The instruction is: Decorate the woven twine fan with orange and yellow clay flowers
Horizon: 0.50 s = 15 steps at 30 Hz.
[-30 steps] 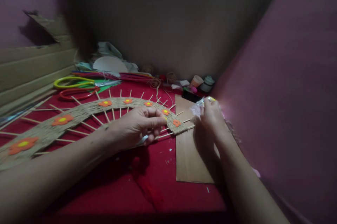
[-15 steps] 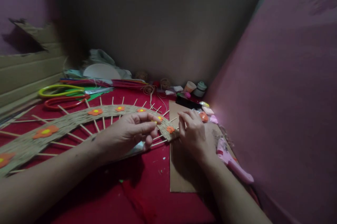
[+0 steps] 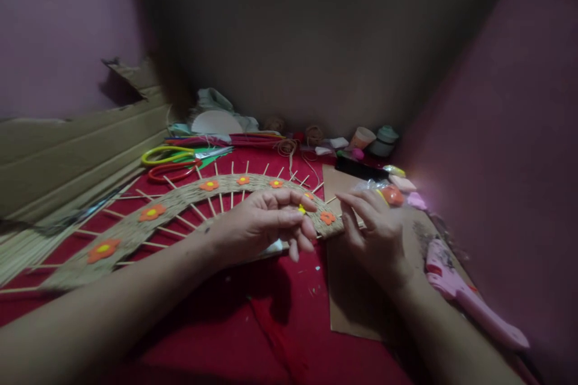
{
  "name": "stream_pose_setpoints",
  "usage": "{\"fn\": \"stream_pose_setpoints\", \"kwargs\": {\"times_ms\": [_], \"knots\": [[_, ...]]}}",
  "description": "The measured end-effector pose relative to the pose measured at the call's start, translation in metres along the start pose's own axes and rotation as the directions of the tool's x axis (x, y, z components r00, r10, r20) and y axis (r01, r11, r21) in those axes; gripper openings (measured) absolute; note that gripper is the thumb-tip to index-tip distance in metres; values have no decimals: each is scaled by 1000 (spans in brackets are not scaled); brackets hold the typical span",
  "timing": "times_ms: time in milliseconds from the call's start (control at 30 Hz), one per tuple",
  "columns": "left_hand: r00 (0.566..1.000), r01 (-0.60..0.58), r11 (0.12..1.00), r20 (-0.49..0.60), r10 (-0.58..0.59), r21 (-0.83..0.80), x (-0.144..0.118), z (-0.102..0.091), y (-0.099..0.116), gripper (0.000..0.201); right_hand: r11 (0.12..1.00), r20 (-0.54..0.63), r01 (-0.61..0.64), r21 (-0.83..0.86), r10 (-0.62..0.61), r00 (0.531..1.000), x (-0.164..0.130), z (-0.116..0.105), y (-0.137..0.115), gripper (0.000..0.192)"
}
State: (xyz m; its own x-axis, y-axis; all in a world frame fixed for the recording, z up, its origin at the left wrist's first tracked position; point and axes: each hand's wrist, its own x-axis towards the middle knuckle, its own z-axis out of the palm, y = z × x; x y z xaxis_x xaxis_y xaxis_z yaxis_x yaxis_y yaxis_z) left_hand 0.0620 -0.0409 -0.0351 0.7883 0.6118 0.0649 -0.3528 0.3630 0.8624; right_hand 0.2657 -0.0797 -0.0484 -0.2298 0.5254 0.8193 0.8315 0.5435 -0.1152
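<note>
A curved band of woven twine [image 3: 180, 204] with thin wooden sticks through it lies on the red cloth [image 3: 253, 325]. Orange foam flowers with yellow centres [image 3: 152, 212] sit along the band. My left hand [image 3: 266, 222] pinches a tiny yellow foam piece [image 3: 301, 209] between thumb and fingertips just above the band's right end. My right hand [image 3: 374, 228] hovers beside that end, near the last orange flower [image 3: 327, 217], fingers apart and holding nothing. It is over a brown cardboard sheet [image 3: 356, 306].
A pink glue gun [image 3: 465, 297] lies at the right. A clear bag of foam pieces [image 3: 392, 194] sits behind my right hand. Yellow and red scissors [image 3: 174, 162], small cups [image 3: 370, 139], twine and coloured sheets line the back. Corrugated cardboard [image 3: 67, 156] leans at the left.
My right hand left the clear bag at the back right and came beside the band's end, now with its fingers apart. The view shifted, bringing the glue gun into sight.
</note>
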Motion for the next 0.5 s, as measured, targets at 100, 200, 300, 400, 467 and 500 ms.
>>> {"fn": "stream_pose_setpoints", "kwargs": {"times_ms": [100, 200, 300, 400, 467, 500], "knots": [[999, 22, 999, 46, -20, -43, -1, 1, -1, 21, 999, -21, 33, -6, -33, 999, 0, -1, 0, 17], [997, 19, 997, 70, -14, -78, -1, 2, -1, 27, 999, -36, 38, -2, -38, 999, 0, -3, 0, 17], [997, 20, 994, 79, -11, -107, -2, 2, 1, 28, 1000, -34, 24, 15, -23, 999, 1, -4, -1, 17], [997, 21, 994, 70, -14, -104, -3, 2, 2, 29, 999, -41, 19, 34, -18, 999, 2, -4, -2, 17], [999, 16, 995, 53, -10, -98, -3, 2, 2, 27, 999, -52, 13, 42, -11, 999, 1, -4, -2, 17], [999, 12, 996, 46, -8, -93, -3, 2, 2, 25, 999, -57, 8, 44, -5, 998, 1, -4, -2, 17]]}}
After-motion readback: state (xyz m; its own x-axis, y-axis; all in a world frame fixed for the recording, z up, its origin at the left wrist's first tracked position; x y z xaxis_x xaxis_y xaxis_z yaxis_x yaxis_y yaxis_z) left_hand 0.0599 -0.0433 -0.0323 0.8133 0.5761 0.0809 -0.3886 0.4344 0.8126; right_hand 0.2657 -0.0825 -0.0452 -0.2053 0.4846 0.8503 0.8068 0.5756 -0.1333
